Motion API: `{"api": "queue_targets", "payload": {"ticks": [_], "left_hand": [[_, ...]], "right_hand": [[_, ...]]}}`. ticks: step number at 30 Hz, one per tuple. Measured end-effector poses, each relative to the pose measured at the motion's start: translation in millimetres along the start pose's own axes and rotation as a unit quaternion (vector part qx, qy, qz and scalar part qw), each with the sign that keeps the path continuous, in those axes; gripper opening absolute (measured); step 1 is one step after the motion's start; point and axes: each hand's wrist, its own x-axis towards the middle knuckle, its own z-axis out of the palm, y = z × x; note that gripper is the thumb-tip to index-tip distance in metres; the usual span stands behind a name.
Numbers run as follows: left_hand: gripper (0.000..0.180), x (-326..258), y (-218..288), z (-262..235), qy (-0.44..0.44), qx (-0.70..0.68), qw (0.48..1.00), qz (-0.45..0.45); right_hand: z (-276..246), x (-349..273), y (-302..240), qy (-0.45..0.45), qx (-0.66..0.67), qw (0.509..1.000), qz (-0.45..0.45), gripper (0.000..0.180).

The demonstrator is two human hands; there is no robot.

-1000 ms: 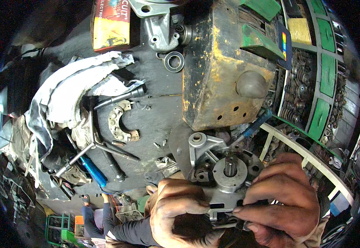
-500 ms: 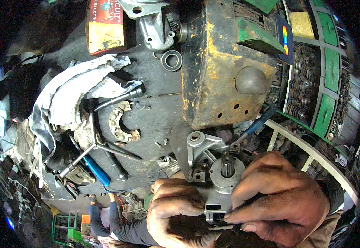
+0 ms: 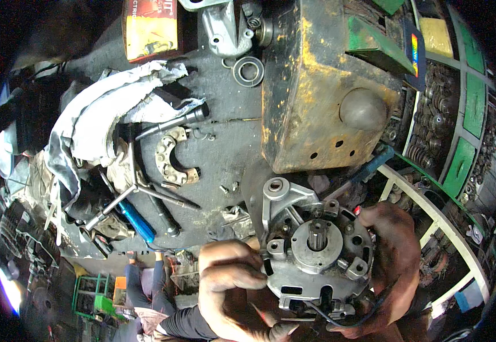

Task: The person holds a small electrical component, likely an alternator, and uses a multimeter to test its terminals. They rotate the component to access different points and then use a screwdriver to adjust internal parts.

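An alternator (image 3: 307, 268) with a grey metal housing stands close in front of me, its splined shaft (image 3: 317, 235) pointing up from a round hub. A mounting arm with a round eye (image 3: 276, 188) sticks out at its far left. My left hand (image 3: 233, 285) grips the left edge, fingers curled against the slotted rim. Around the right side curves my right hand (image 3: 396, 256), its index fingertip near a small red piece (image 3: 357, 211) at the rim. A thin dark wire (image 3: 345, 325) loops along the near edge by the right hand. The alternator's underside is hidden.
A worn black-and-yellow metal block (image 3: 310, 114) stands behind the alternator. Left on the bench lie a curved rectifier plate (image 3: 171, 157), a T-shaped wrench (image 3: 135, 187), a blue-handled tool (image 3: 137, 222) and white rags (image 3: 88, 125). Farther back are a bearing ring (image 3: 248, 72) and a box (image 3: 151, 34).
My right hand has moved from the near edge of the alternator out to its right side, uncovering the rim there. The left hand stays at the left edge. The view has shifted slightly.
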Motion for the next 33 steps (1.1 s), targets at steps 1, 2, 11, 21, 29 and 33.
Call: {"api": "queue_targets", "payload": {"ticks": [1,2,11,21,29,33], "left_hand": [[0.085,-1.4,1.7,3.0,0.032,-0.003,0.999,-0.024],[0.087,0.3,-2.1,3.0,0.036,-0.005,0.998,-0.052],[0.136,-10.3,18.4,-7.8,-0.173,-0.013,0.943,-0.285],[0.136,-47.7,33.9,17.6,-0.085,-0.044,0.977,-0.189],[0.135,-61.2,52.4,25.8,-0.075,-0.002,0.993,-0.091],[0.129,-66.9,45.2,31.4,-0.027,0.006,0.999,-0.034]], "right_hand": [[21.2,-10.1,-8.4,0.072,0.0,0.996,0.06,0.079],[29.1,-15.1,-9.8,0.113,0.014,0.985,0.131,0.086],[7.5,-33.2,24.0,-0.12,0.23,0.96,0.108,0.137],[9.9,-71.0,41.2,-0.085,0.315,0.945,-0.009,0.15],[9.3,-82.2,31.2,-0.014,0.255,0.961,-0.108,0.153],[-2.4,-74.1,46.0,-0.105,0.253,0.95,-0.149,0.149]]}}
